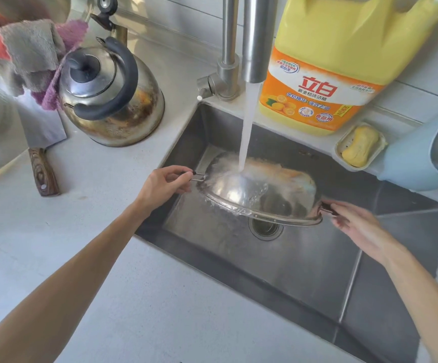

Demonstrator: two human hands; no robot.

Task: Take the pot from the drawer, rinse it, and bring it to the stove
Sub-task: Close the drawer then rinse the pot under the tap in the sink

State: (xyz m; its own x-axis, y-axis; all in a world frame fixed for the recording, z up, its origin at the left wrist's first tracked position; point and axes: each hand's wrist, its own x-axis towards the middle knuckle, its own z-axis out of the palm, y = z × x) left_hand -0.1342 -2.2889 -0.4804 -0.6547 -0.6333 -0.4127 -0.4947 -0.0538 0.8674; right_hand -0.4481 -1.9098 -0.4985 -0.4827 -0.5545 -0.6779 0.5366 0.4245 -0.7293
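Note:
A steel pot [280, 195] hangs upside down over the sink [304, 271], its bottom turned up under the running tap [255, 38]. Water strikes the pot's bottom and sheets off its side. My left hand [166, 183] grips the pot's left handle. My right hand [356, 222] grips the right handle, a little blurred. The drain shows just below the pot's rim.
A stained steel kettle [110, 98] stands on the counter left of the sink, with cloths [37, 53] and a cleaver [42, 150] beyond it. A big yellow detergent jug [330, 66], a soap dish [360, 145] and a pale blue container [422, 155] line the back right edge.

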